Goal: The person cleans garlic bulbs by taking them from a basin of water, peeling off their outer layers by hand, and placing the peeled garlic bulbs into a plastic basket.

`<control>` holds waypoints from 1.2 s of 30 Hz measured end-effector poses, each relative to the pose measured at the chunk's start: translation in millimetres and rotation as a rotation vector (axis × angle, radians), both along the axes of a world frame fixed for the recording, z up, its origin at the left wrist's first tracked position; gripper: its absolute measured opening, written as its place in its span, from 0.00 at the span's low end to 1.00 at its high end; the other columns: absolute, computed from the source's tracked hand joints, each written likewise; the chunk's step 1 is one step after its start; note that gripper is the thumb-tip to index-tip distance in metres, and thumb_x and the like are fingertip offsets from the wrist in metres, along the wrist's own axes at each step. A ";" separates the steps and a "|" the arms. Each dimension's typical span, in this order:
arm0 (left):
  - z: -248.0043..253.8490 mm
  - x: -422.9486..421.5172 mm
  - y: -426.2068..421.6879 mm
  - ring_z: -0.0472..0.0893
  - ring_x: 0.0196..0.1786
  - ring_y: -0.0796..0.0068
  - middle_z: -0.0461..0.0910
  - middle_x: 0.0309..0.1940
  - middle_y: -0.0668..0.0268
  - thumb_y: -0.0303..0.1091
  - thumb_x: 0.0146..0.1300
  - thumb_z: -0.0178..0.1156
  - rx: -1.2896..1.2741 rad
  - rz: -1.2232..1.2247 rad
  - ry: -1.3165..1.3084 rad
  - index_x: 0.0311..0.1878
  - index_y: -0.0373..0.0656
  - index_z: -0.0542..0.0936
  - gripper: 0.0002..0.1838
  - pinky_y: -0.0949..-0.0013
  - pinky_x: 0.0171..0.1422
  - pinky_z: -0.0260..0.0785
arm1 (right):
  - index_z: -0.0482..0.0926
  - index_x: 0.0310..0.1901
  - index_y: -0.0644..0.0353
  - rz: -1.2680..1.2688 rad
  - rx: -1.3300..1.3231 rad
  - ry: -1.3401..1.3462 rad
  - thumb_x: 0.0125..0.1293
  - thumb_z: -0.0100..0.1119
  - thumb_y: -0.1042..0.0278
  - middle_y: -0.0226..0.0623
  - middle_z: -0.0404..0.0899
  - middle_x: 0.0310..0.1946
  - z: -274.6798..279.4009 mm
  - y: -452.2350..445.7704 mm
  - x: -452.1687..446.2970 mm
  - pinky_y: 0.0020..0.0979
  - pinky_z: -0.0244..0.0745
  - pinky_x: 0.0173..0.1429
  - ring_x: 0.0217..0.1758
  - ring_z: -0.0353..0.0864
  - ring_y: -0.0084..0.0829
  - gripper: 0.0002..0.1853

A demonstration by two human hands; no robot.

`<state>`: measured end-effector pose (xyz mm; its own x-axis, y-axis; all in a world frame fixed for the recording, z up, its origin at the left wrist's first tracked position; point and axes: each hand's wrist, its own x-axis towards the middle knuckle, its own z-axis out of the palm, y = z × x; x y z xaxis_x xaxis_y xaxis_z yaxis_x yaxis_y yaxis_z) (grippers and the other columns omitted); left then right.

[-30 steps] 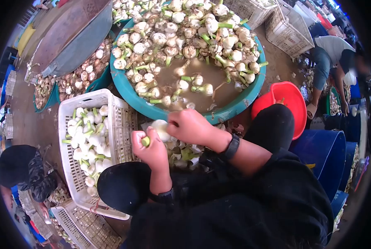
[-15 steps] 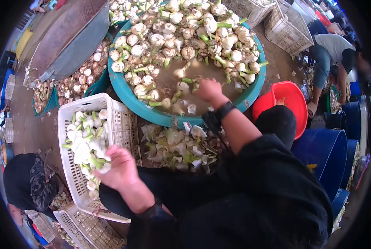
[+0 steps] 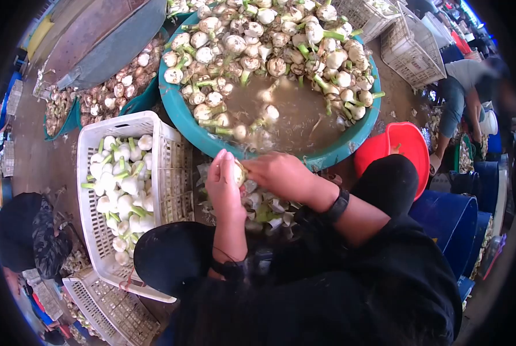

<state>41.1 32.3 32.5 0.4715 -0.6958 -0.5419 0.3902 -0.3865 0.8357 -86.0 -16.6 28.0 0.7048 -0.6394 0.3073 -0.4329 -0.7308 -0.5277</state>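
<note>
Both hands meet just in front of the teal tub [image 3: 184, 118]. A pale garlic bulb [image 3: 240, 173] is gripped between them, mostly hidden by fingers. My left hand [image 3: 224, 187] is upright and wraps the bulb from the left. My right hand [image 3: 281, 177] pinches it from the right; whatever else may be in those fingers is hidden. Muddy garlic bulbs [image 3: 277, 67] with green stalks are heaped in the tub's brown water. Cleaner garlic bulbs [image 3: 119, 190] fill much of the white crate [image 3: 174, 167] on the left.
Peeled skins [image 3: 272, 213] lie below my hands. A red basin [image 3: 408, 147] and blue barrels [image 3: 445, 222] stand on the right. A metal chute [image 3: 111, 55] is at upper left. Other people work at the right and lower left, near more crates [image 3: 411, 52].
My left hand has come from over the white crate to the middle. My right hand has drawn back out of the tub, and both now hold a bulb. The view has shifted slightly.
</note>
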 end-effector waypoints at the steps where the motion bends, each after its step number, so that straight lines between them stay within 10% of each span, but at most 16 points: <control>1: -0.3 1.0 2.2 0.72 0.26 0.83 0.75 0.33 0.72 0.51 0.59 0.55 0.000 -0.002 0.007 0.50 0.45 0.74 0.22 0.80 0.23 0.61 | 0.75 0.30 0.61 0.055 0.137 0.270 0.56 0.52 0.69 0.39 0.76 0.25 13.7 6.1 -3.1 0.32 0.75 0.34 0.29 0.78 0.39 0.06; 8: -9.8 -0.3 3.9 0.70 0.24 0.85 0.74 0.25 0.72 0.42 0.54 0.59 0.100 -0.196 0.084 0.41 0.43 0.78 0.15 0.78 0.21 0.60 | 0.75 0.27 0.61 0.117 0.060 0.444 0.52 0.51 0.68 0.44 0.77 0.22 2.8 6.0 -14.1 0.35 0.75 0.30 0.25 0.79 0.40 0.06; 10: -8.7 1.8 6.3 0.72 0.26 0.83 0.76 0.28 0.69 0.40 0.57 0.56 0.022 -0.215 0.220 0.44 0.40 0.78 0.16 0.78 0.26 0.63 | 0.75 0.28 0.64 -0.174 0.441 0.169 0.57 0.49 0.66 0.43 0.78 0.25 -6.0 4.4 -12.4 0.35 0.76 0.31 0.25 0.79 0.35 0.10; 12: -11.7 3.2 4.4 0.73 0.29 0.82 0.77 0.31 0.68 0.37 0.58 0.55 -0.165 -0.276 0.057 0.46 0.39 0.77 0.16 0.79 0.31 0.65 | 0.75 0.26 0.65 -0.401 1.572 -0.399 0.62 0.47 0.62 0.42 0.76 0.21 -5.0 6.1 -16.7 0.35 0.74 0.29 0.23 0.78 0.27 0.15; 14: -10.6 3.8 2.6 0.74 0.31 0.81 0.77 0.34 0.66 0.34 0.59 0.54 -0.353 -0.337 -0.100 0.48 0.37 0.76 0.16 0.80 0.35 0.67 | 0.75 0.28 0.66 -0.376 1.574 -0.524 0.64 0.49 0.60 0.39 0.74 0.18 2.0 8.0 -19.6 0.32 0.73 0.25 0.21 0.75 0.23 0.16; 16: 4.6 1.9 5.5 0.73 0.40 0.81 0.77 0.40 0.63 0.26 0.58 0.54 -0.203 -0.530 -0.192 0.52 0.35 0.73 0.17 0.80 0.44 0.67 | 0.74 0.34 0.68 -0.143 0.666 0.008 0.64 0.51 0.62 0.38 0.76 0.21 0.8 7.3 -27.5 0.28 0.72 0.21 0.20 0.75 0.25 0.14; 20: 7.1 -3.8 14.9 0.71 0.51 0.73 0.72 0.51 0.58 0.16 0.53 0.53 -0.452 -0.658 -0.471 0.55 0.38 0.72 0.23 0.74 0.51 0.67 | 0.73 0.41 0.67 -0.450 1.700 -0.468 0.66 0.49 0.63 0.36 0.77 0.31 -3.5 -7.7 -38.8 0.26 0.72 0.21 0.25 0.76 0.27 0.13; 26: -1.6 -2.6 12.4 0.70 0.58 0.63 0.68 0.58 0.54 0.15 0.55 0.52 -0.632 -0.736 -0.835 0.54 0.38 0.70 0.21 0.69 0.58 0.65 | 0.71 0.48 0.62 -0.321 1.802 -0.844 0.68 0.45 0.65 0.32 0.76 0.38 16.4 0.4 -32.3 0.26 0.76 0.34 0.38 0.77 0.25 0.12; 29: -13.3 1.6 12.8 0.75 0.52 0.68 0.73 0.52 0.57 0.30 0.62 0.54 -0.481 -0.052 0.359 0.53 0.43 0.70 0.15 0.67 0.54 0.71 | 0.71 0.49 0.63 -0.106 1.365 -0.786 0.68 0.46 0.66 0.29 0.76 0.40 22.5 24.7 -44.6 0.24 0.68 0.49 0.43 0.73 0.21 0.13; 32: -14.5 12.8 12.1 0.75 0.53 0.69 0.73 0.52 0.57 0.38 0.65 0.51 -0.284 0.063 0.593 0.50 0.43 0.70 0.14 0.64 0.55 0.71 | 0.72 0.44 0.65 -0.018 0.807 -0.562 0.66 0.45 0.67 0.33 0.76 0.37 28.8 37.6 -74.3 0.25 0.68 0.44 0.38 0.72 0.24 0.11; 34: -20.6 17.8 10.0 0.78 0.42 0.76 0.78 0.41 0.64 0.46 0.64 0.51 -0.237 0.187 0.563 0.44 0.44 0.73 0.16 0.70 0.44 0.74 | 0.71 0.40 0.66 -0.321 0.884 -0.616 0.66 0.43 0.66 0.40 0.76 0.36 47.4 30.4 -85.2 0.28 0.70 0.41 0.35 0.74 0.28 0.12; 36: -32.1 28.7 12.8 0.74 0.26 0.83 0.77 0.29 0.71 0.49 0.63 0.53 -0.085 0.329 0.693 0.43 0.44 0.73 0.17 0.76 0.27 0.69 | 0.68 0.41 0.62 -0.162 1.112 -1.314 0.65 0.43 0.67 0.41 0.74 0.33 74.5 17.1 -82.2 0.31 0.70 0.45 0.38 0.75 0.31 0.09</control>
